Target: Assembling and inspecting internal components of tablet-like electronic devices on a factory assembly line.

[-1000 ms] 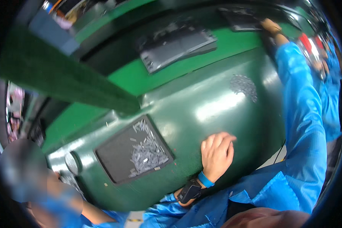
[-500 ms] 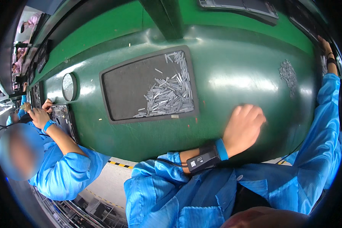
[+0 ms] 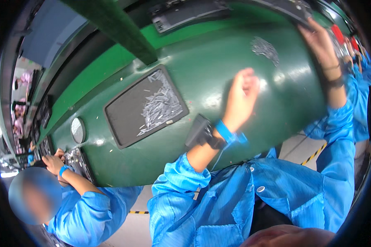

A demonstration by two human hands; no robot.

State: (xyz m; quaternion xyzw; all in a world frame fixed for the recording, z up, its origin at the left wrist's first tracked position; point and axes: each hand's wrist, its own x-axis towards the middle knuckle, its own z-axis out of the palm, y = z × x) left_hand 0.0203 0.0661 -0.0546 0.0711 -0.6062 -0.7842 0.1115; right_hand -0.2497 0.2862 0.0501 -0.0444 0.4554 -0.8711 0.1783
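My left hand (image 3: pixel 242 96) is over the green table with its fingers curled in. Whatever they may hold is hidden. A small pile of grey strips (image 3: pixel 265 50) lies on the table just beyond it to the right. My right hand (image 3: pixel 320 43) reaches to the far right, its fingertips at the end of a dark flat device casing (image 3: pixel 290 10). It appears to grip the casing's edge, though the hand is somewhat blurred. To the left is a shallow black tray (image 3: pixel 121 113) with many loose grey strips (image 3: pixel 160 105) heaped on its right side.
A round dish (image 3: pixel 77 130) stands left of the tray. Another dark casing (image 3: pixel 189 15) lies on the far ledge, beside a green post (image 3: pixel 115 29). At left, a co-worker's hands (image 3: pixel 53 161) work over an open device chassis (image 3: pixel 79 164). More people are at far right.
The view has swung to the right, so the tray sits farther left. My left hand has moved forward toward the small strip pile. The right hand stays by the casing and shows more fully.
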